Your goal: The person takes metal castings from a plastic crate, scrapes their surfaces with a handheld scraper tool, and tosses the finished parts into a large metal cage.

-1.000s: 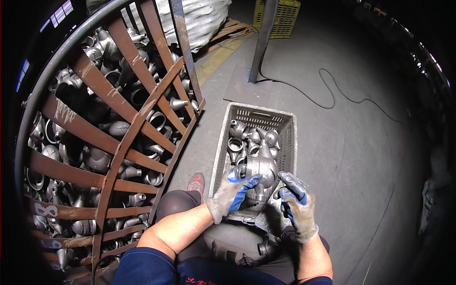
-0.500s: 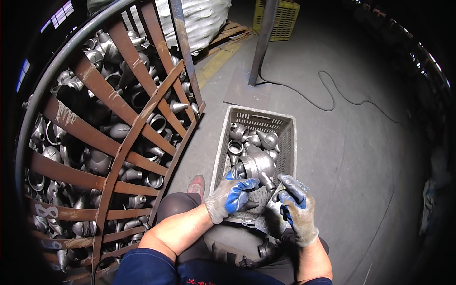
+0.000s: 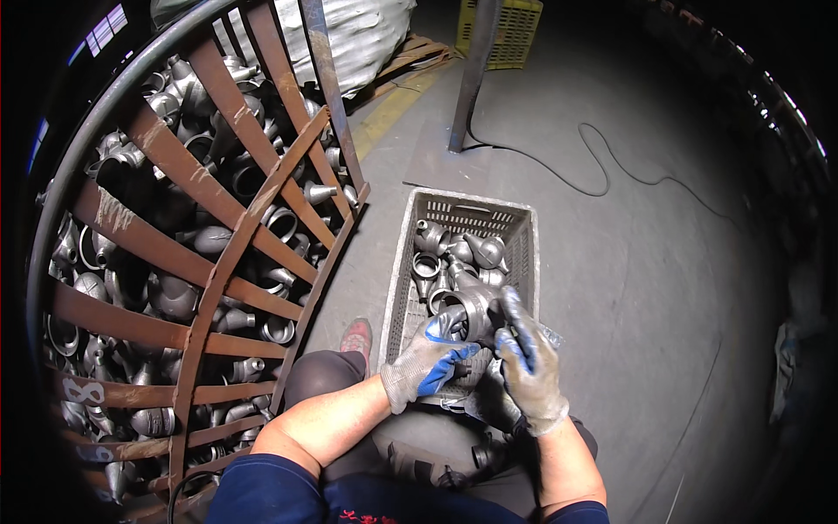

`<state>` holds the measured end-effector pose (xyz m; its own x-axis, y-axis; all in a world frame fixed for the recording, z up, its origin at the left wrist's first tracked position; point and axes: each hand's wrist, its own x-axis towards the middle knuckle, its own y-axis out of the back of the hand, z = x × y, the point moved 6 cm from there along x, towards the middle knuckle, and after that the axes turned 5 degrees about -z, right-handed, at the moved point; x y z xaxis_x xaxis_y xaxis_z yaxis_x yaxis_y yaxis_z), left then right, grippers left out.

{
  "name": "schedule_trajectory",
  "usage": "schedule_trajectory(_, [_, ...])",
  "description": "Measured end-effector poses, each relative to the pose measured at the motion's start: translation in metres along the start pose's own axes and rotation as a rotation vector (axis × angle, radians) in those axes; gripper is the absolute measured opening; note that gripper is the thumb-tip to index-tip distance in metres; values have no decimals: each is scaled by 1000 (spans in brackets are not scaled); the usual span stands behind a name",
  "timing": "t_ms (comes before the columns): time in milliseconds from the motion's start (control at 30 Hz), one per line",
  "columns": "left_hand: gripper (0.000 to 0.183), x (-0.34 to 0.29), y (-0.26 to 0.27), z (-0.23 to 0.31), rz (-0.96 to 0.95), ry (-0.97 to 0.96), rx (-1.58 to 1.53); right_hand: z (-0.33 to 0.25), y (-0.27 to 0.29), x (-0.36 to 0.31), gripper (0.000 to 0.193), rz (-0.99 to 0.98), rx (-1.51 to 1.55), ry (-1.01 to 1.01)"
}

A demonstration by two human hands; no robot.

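Note:
A rounded grey metal casting (image 3: 477, 316) with a wide ring-shaped mouth is held over the crate. My left hand (image 3: 431, 360), in a grey glove with a blue coated palm, is closed around its mouth end, thumb at the opening. My right hand (image 3: 531, 362), gloved alike, has its fingers and thumb about the casting's right end, hiding the narrow spout there. Beneath them stands a grey plastic crate (image 3: 534, 253) with slotted walls. Several similar castings (image 3: 485, 251) lie heaped in its far part.
At the left, a large rusty slatted metal bin (image 3: 229, 253) is full of similar castings. A steel post (image 3: 472, 87) on a floor plate stands beyond the crate, with a black cable (image 3: 559, 182) running right. A yellow crate (image 3: 515, 35) and white sack (image 3: 349, 39) are farther back.
The casting has turned in my left hand, its spout swinging up from pointing down-right. My right hand has moved left and up, from beside the casting onto its right end.

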<state>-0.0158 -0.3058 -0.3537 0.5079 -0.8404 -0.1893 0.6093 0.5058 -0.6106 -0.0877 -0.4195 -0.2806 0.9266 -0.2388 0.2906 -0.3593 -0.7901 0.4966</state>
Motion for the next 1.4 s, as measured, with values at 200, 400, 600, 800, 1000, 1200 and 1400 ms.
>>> schedule_trajectory(200, [52, -1, -2, 9, -39, 2, -59, 10, -6, -5, 41, -225, -37, -101])
schedule_trajectory(400, [56, -6, -3, 18, 8, 174, -253, 51, 20, -14, 38, 222, 470, -467])
schedule_trajectory(600, [56, -6, 1, 14, -59, 144, -272, 30, 17, -12, 46, 158, -66, -223])
schedule_trajectory(800, [50, 2, 1, 8, -220, -74, -73, 25, 9, -8, 47, 159, -212, -95])
schedule_trajectory(1000, [76, -1, -17, 11, -272, -118, -26, 45, 16, -6, 39, 276, 90, -130])
schedule_trajectory(1200, [81, 0, -32, 15, -349, 61, -70, 60, 21, -11, 29, 263, 622, -406])
schedule_trajectory(1400, [52, -15, -3, 46, -108, -77, 264, 40, 38, -12, 24, 127, 629, -255])
